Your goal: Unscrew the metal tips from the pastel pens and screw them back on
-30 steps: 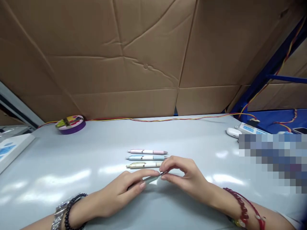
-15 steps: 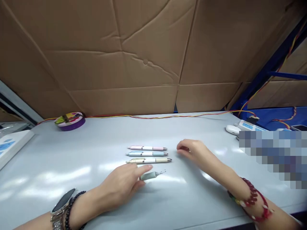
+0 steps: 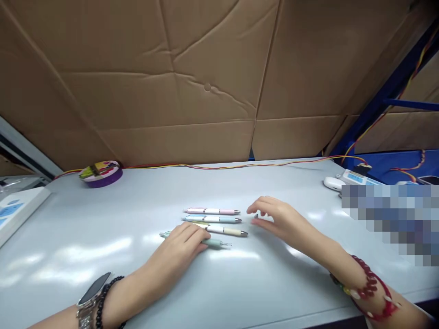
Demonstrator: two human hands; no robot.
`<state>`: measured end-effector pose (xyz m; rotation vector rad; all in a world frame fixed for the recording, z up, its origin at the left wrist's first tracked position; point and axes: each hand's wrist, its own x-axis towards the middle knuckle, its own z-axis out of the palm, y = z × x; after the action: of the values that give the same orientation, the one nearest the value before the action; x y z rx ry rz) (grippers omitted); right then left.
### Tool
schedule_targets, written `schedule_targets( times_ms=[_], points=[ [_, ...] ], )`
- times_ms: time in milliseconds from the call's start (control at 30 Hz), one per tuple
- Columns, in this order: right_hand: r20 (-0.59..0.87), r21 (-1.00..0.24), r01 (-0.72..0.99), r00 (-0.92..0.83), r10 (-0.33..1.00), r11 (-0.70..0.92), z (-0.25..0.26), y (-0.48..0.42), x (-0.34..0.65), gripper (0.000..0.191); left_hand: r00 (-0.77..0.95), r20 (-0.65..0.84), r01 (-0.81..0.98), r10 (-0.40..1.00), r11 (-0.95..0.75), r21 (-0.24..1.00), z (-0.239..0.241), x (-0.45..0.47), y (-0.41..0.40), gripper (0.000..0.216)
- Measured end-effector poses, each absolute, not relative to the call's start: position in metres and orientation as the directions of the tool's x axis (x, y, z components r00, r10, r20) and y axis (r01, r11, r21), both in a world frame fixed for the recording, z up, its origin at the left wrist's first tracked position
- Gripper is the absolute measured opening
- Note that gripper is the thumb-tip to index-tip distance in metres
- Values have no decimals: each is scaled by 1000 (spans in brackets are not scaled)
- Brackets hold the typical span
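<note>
Three pens lie side by side on the grey table [image 3: 103, 237]: a pink pen [image 3: 211, 211], a blue pen [image 3: 212, 219] and a cream pen [image 3: 226, 230]. Just in front of them lies a green pen [image 3: 216, 243], its thin tip pointing right. My left hand [image 3: 178, 251] lies over the green pen's middle, fingers closed on it. My right hand [image 3: 274, 218] hovers just right of the pen tips, its fingers curled, with a small dark piece [image 3: 256, 215] at the fingertips.
A purple round tin [image 3: 101, 174] stands at the back left, a white box [image 3: 17, 208] at the left edge. A red-yellow cable [image 3: 222, 167] runs along the cardboard wall. White devices [image 3: 334, 183] sit at the back right.
My right hand let go of the green pen's tip and moved right and away. My left hand slid the green pen up against the row of pens.
</note>
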<state>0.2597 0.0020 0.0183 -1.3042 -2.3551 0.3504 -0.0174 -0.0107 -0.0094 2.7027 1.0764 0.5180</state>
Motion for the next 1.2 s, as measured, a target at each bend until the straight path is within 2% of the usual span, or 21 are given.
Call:
schedule_targets(
  times_ms=[167,267,400,500,600,867,967,1067,1200],
  points=[
    [261,-225,687,-641,722,691,12,-1,244,5,657,231,651,718,-694,308,-16,-20,-8,15],
    [274,-222,680,-644,714,699,8,-1,239,3,663,220,651,716,-696,302,-17,-21,-9,16],
    [379,-247,634,-633,676,732,5,-4,236,9,670,218,644,710,-702,305,-16,-21,-8,16],
    [446,-210,585,-656,609,784,-1,-8,230,7,673,235,624,702,-709,329,-16,-20,-7,16],
    [472,-172,573,-666,578,801,-8,-10,222,12,672,249,612,698,-712,343,-16,-19,-7,16],
    [514,-207,570,-629,584,795,-10,-11,216,17,673,252,609,695,-715,345,-13,-17,-10,18],
    [493,-228,565,-635,594,793,-9,-12,215,20,684,241,606,689,-720,338,-11,-17,-10,18],
    [446,-257,564,-651,614,785,-3,-12,219,11,678,243,615,694,-716,330,-11,-17,-11,18],
    [400,-288,603,-630,666,744,11,-11,231,12,680,236,619,695,-716,322,-10,-18,-11,19]
  ],
)
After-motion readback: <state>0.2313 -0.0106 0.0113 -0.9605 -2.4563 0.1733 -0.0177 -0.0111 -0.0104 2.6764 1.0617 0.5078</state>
